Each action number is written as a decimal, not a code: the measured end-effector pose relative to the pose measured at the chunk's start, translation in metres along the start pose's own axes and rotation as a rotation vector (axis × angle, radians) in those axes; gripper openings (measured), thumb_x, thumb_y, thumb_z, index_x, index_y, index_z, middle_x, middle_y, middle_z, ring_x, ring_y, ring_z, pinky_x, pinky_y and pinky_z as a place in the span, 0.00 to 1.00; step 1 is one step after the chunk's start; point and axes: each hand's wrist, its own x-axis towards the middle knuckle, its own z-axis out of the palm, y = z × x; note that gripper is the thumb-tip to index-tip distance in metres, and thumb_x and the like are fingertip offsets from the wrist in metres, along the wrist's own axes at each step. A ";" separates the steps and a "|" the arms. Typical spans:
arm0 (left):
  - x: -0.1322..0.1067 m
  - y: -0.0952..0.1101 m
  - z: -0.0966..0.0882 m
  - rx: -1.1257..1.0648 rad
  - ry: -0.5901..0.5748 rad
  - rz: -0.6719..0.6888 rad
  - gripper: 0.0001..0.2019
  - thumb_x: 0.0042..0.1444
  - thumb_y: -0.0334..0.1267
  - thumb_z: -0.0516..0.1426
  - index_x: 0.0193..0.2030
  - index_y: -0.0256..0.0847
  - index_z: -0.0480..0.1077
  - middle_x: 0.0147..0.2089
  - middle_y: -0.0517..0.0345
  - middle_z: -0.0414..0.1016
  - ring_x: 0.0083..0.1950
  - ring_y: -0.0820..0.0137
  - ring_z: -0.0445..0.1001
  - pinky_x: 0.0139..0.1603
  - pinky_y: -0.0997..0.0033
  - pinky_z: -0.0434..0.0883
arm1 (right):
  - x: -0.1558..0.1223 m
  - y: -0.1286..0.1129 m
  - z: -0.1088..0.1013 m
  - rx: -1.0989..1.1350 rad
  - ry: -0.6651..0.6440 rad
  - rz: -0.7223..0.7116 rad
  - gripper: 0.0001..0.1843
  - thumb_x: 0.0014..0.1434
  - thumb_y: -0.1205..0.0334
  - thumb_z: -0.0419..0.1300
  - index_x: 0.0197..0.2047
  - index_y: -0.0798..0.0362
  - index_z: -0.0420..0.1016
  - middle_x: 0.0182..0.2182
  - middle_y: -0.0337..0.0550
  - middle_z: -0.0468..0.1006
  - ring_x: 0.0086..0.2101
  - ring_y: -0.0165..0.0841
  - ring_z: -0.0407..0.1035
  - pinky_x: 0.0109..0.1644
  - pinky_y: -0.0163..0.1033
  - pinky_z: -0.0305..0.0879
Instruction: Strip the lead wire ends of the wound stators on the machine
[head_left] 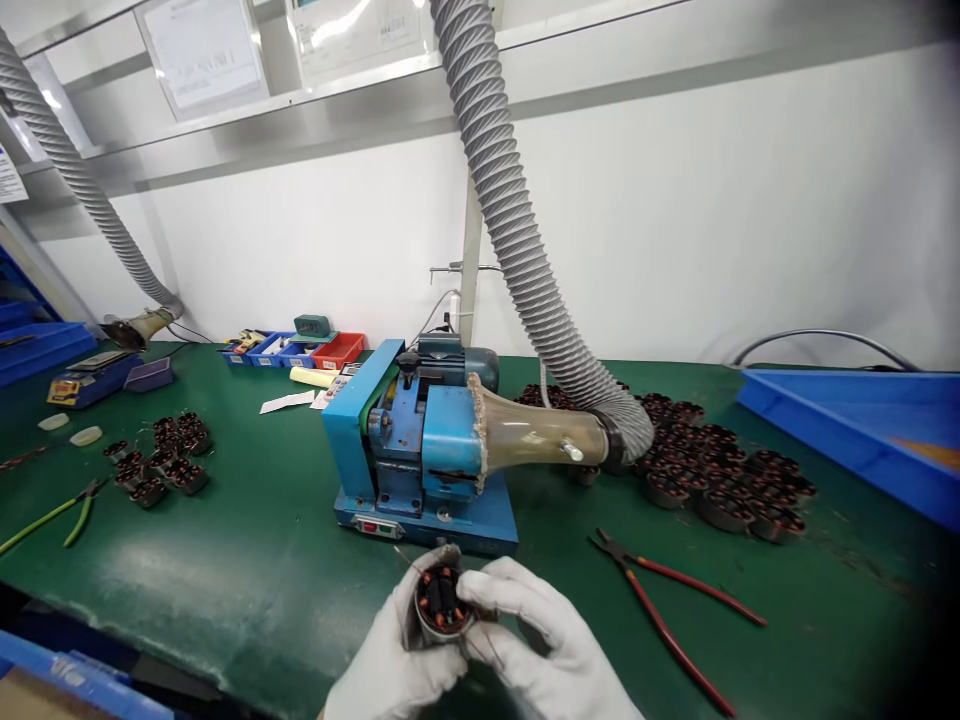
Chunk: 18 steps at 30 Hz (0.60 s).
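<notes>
Both my hands wear white gloves and meet at the bottom middle of the view. My left hand (390, 662) wraps round a small motor stator (441, 603), a grey metal ring with copper-wound coils and thin wire leads sticking out. My right hand (541, 640) closes on the same stator from the right, with its fingers over the rim. Just beyond them stands a blue bench machine (420, 450) with a clear funnel (536, 437) joined to a grey ribbed extraction hose (517, 230).
Red-handled pliers (675, 605) lie on the green mat (247, 560) to the right. Several stators are piled at right (712, 465) and at left (161, 460). Green-handled pliers (56, 512), small parts bins (296, 348) and a blue tray (862, 420) ring the bench.
</notes>
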 end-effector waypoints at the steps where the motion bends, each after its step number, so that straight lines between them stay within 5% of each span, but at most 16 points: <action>1: 0.000 -0.004 0.001 0.025 0.030 -0.011 0.29 0.37 0.35 0.68 0.49 0.45 0.67 0.48 0.53 0.74 0.48 0.64 0.73 0.50 0.68 0.68 | 0.003 -0.001 0.002 0.045 0.024 -0.003 0.06 0.50 0.61 0.67 0.34 0.45 0.82 0.31 0.43 0.76 0.33 0.35 0.71 0.38 0.36 0.68; 4: 0.003 -0.015 0.003 0.180 0.114 0.000 0.26 0.35 0.29 0.66 0.45 0.44 0.67 0.42 0.55 0.74 0.41 0.67 0.74 0.42 0.70 0.71 | 0.014 -0.005 0.003 0.360 0.096 0.140 0.09 0.50 0.55 0.67 0.24 0.51 0.79 0.22 0.40 0.72 0.24 0.28 0.65 0.29 0.32 0.63; 8: -0.001 -0.015 0.003 0.397 0.183 0.066 0.31 0.33 0.23 0.61 0.48 0.44 0.64 0.39 0.59 0.72 0.35 0.71 0.72 0.39 0.73 0.70 | 0.021 -0.020 -0.005 0.841 0.230 0.240 0.11 0.48 0.51 0.68 0.27 0.50 0.76 0.21 0.35 0.68 0.22 0.26 0.62 0.28 0.31 0.62; 11: -0.008 -0.009 0.007 0.514 0.179 0.152 0.30 0.36 0.25 0.59 0.51 0.42 0.63 0.48 0.54 0.70 0.49 0.65 0.71 0.50 0.71 0.67 | 0.016 -0.029 -0.002 0.602 0.153 0.273 0.13 0.45 0.55 0.70 0.35 0.51 0.79 0.30 0.42 0.75 0.32 0.33 0.68 0.37 0.37 0.66; 14: -0.010 -0.006 0.014 0.621 0.087 0.402 0.27 0.42 0.27 0.58 0.52 0.43 0.64 0.54 0.52 0.65 0.57 0.62 0.65 0.56 0.68 0.63 | 0.015 -0.027 0.008 0.313 0.150 0.305 0.10 0.43 0.60 0.71 0.30 0.55 0.81 0.29 0.44 0.76 0.33 0.34 0.68 0.38 0.36 0.64; 18: -0.009 -0.014 0.019 0.796 0.162 0.676 0.29 0.44 0.24 0.58 0.53 0.50 0.62 0.51 0.55 0.62 0.54 0.64 0.66 0.52 0.69 0.66 | 0.030 -0.018 0.002 0.588 0.276 0.343 0.12 0.40 0.58 0.72 0.28 0.55 0.80 0.23 0.40 0.73 0.24 0.27 0.63 0.29 0.32 0.62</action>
